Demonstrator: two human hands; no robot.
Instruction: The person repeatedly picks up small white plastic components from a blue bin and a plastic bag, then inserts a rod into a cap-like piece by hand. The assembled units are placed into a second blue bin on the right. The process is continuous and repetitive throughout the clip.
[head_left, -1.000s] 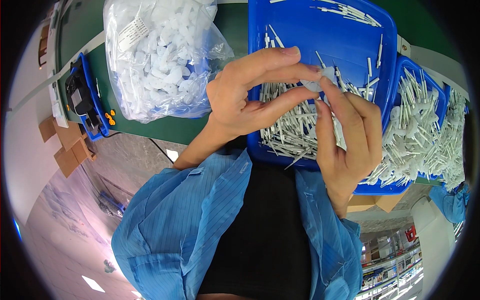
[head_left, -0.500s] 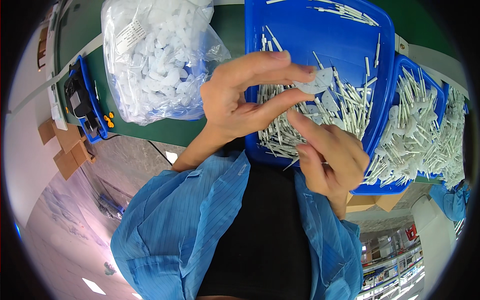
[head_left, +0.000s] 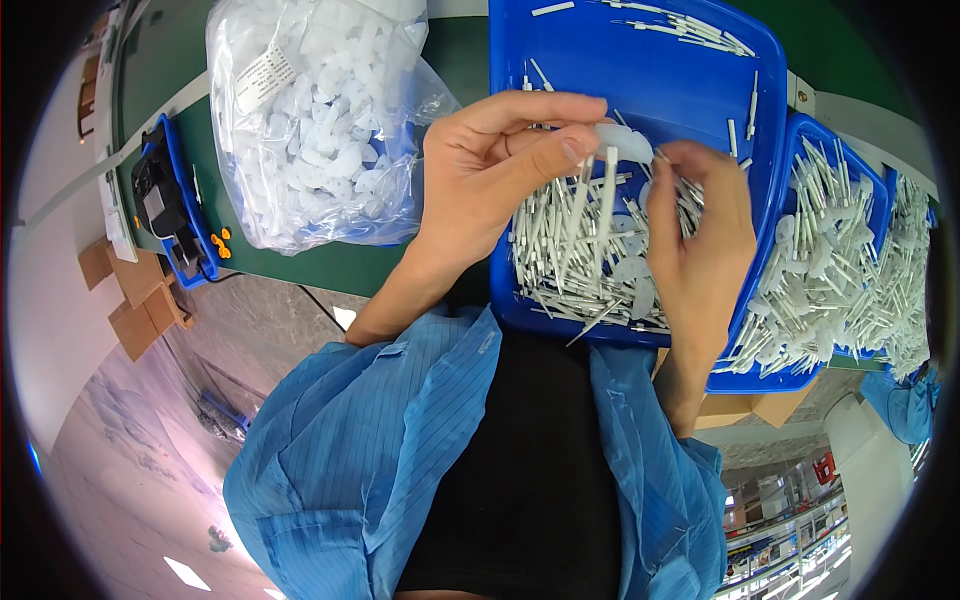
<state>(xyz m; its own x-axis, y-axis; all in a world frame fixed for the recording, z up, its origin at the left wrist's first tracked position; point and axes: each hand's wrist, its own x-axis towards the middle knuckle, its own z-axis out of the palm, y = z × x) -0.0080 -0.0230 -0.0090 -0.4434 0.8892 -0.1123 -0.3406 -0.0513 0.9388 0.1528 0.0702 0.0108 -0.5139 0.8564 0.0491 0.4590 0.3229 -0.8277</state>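
Over the large blue bin (head_left: 640,60), my left hand (head_left: 490,165) pinches a translucent white curved plastic piece (head_left: 626,143) between thumb and fingers. Two thin white sticks (head_left: 606,195) hang down just below that piece; where their upper ends attach is hard to see. My right hand (head_left: 705,215) is at the piece's right end, thumb and index finger close together on a tiny bit I cannot make out. Under both hands lies a heap of slim white sticks (head_left: 560,245), with several more curved pieces (head_left: 632,268) among them.
A clear bag (head_left: 330,130) full of curved white pieces lies on the green table (head_left: 300,262) at left. Smaller blue bins (head_left: 770,378) at right hold sticks and pieces. A blue tray (head_left: 185,215) with a black device stands far left, beside orange bits (head_left: 221,243).
My right hand has moved up and right to the piece's right end. My left hand has turned, tilting the piece, and white sticks now hang below it.
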